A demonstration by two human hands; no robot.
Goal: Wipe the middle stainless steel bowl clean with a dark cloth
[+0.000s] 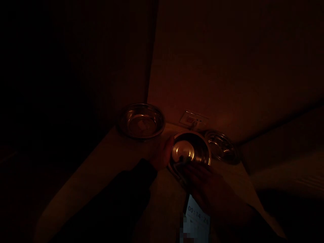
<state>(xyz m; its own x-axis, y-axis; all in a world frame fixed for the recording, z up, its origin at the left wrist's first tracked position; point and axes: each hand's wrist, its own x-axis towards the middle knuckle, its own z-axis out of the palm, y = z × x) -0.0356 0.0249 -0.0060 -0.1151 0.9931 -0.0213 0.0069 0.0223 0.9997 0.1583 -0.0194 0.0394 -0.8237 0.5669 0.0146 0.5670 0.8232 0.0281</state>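
In very dim light, a shiny metal bowl (pixel 204 145) is on the table, tipped so that its inside faces me. My left hand (pixel 164 154) grips the bowl's left side, thumb along the rim. Over the near edge reaches my right hand (pixel 204 180), its fingers close together and bent into the bowl. Something thin seems to be pressed under those fingertips, but it is too dark to name. A lit phone (pixel 198 217) with a running timer is just below my right hand, partly covered by it.
A wide metal basin (pixel 141 135) stands at the table's back left, a small pale patch inside it. Another shallow metal dish (pixel 222 148) is at the back right. Behind, a wall socket (pixel 193 118) sits just above the pale table (pixel 96 168). Left of the table it is nearly black.
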